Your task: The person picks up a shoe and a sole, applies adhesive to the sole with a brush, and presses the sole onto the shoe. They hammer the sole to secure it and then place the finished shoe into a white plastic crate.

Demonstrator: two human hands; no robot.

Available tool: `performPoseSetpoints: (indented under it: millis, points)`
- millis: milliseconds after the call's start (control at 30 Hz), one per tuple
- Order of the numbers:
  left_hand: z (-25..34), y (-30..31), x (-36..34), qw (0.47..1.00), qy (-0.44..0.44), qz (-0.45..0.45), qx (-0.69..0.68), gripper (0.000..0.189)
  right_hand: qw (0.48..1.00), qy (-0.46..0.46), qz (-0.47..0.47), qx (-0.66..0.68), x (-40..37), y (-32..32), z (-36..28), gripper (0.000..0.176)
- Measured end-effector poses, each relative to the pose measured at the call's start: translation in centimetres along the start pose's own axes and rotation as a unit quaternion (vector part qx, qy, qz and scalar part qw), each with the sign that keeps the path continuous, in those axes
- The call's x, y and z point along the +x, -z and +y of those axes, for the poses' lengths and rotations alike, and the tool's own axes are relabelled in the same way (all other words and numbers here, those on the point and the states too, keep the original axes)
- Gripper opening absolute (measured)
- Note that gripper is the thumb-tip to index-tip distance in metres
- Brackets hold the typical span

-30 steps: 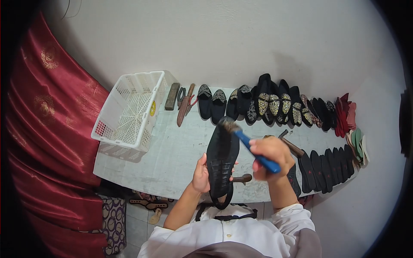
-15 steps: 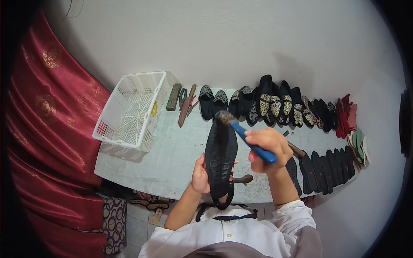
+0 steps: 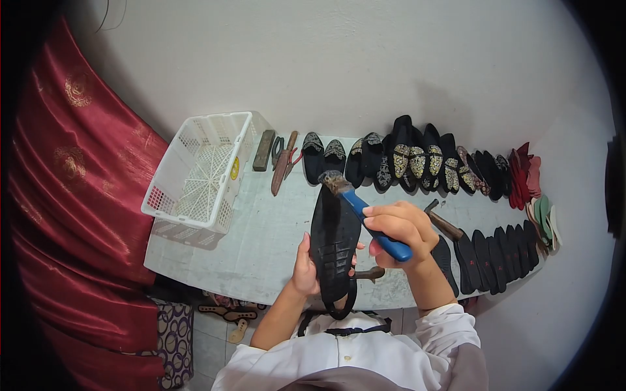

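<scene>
A black shoe [image 3: 336, 260] is held up with its sole toward the camera. My left hand [image 3: 306, 266] is wrapped round its heel half, thumb on the left edge and fingertips showing at the right edge. In my right hand [image 3: 403, 231] is a brush [image 3: 372, 221] with a blue handle, gripped between thumb and fingers. The worn bristles rest at the toe end of the sole, where the surface looks dark and wet. A wooden handle [image 3: 370, 274] shows to the right of the shoe, partly hidden behind it.
A white plastic basket [image 3: 225, 195] stands at the table's left, beside a block [image 3: 263, 150] and pliers [image 3: 293, 160]. Decorated black shoes [image 3: 400, 156] line the back. A hammer [image 3: 445, 221] and black soles [image 3: 499, 260] lie to the right.
The brush and my right hand have shifted slightly down and left, and the brush head has turned a little. My left hand still holds the shoe.
</scene>
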State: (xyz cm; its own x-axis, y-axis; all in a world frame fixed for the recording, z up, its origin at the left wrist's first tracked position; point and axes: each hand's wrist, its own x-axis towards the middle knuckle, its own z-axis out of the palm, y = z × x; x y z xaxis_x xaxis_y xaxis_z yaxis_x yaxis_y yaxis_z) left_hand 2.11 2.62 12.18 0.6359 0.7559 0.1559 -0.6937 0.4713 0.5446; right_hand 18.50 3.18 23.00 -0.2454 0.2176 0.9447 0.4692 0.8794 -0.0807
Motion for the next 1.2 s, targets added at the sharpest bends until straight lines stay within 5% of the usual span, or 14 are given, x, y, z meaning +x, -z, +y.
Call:
performPoseSetpoints:
  millis: [100,133,200,300,333,500,533,567,700,800,967,1100,1133,1200]
  points:
    - [0.2,0.6,0.0,0.990,-0.006,-0.072,-0.121,0.078,0.996,0.032,-0.075,0.021,-0.9,0.0,-1.4,0.032]
    - [0.1,0.0,-0.2,0.995,0.010,0.100,0.005,0.079,0.995,0.049,-0.075,0.041,-1.7,-0.5,-1.7,0.035]
    - [0.3,-0.6,0.2,0.992,0.000,0.127,0.007,0.079,0.990,0.031,-0.075,0.112,-2.0,-0.9,-2.5,0.036]
    - [-0.1,0.5,-0.3,0.993,0.009,0.110,-0.039,0.079,0.990,0.000,-0.084,0.111,-1.4,-0.3,-1.7,0.031]
    - [0.0,1.4,-0.2,0.994,0.002,-0.044,-0.102,0.079,0.993,0.001,-0.047,0.107,-1.1,-0.3,-1.1,0.025]
    - [0.0,0.5,-0.2,0.999,0.024,0.020,0.027,0.077,1.000,-0.013,0.009,0.013,-0.9,-0.2,0.2,0.030]
    - [-0.1,0.6,-0.2,0.999,0.022,0.016,0.028,0.077,0.999,0.005,-0.020,0.038,-1.2,-0.3,-0.3,0.027]
    - [-1.0,2.1,-0.3,0.992,0.000,-0.031,-0.121,0.080,0.998,0.021,-0.041,0.034,-1.5,-0.5,-0.9,0.025]
    - [-0.5,1.2,-0.9,0.996,0.029,0.084,0.017,0.083,0.989,0.070,-0.089,0.090,-2.3,-1.0,-2.6,0.029]
    - [-0.5,0.7,-1.2,0.983,0.026,0.093,-0.154,0.082,0.986,0.056,-0.107,0.118,-2.2,-0.9,-2.7,0.031]
    - [-0.3,0.7,-0.9,1.000,0.014,-0.004,0.003,0.080,0.999,0.015,0.007,0.044,-0.5,-0.7,-0.1,0.028]
    - [0.5,1.0,-0.6,0.992,-0.004,-0.073,-0.098,0.081,0.996,0.043,-0.069,0.032,-2.0,-0.8,-1.6,0.028]
    - [0.6,0.7,-0.8,0.997,0.010,0.063,-0.042,0.081,0.994,0.061,-0.078,0.039,-2.3,-1.0,-2.1,0.034]
    - [0.6,0.7,-0.1,0.996,0.006,0.091,0.019,0.081,0.990,0.074,-0.096,0.073,-2.7,-1.3,-2.9,0.036]
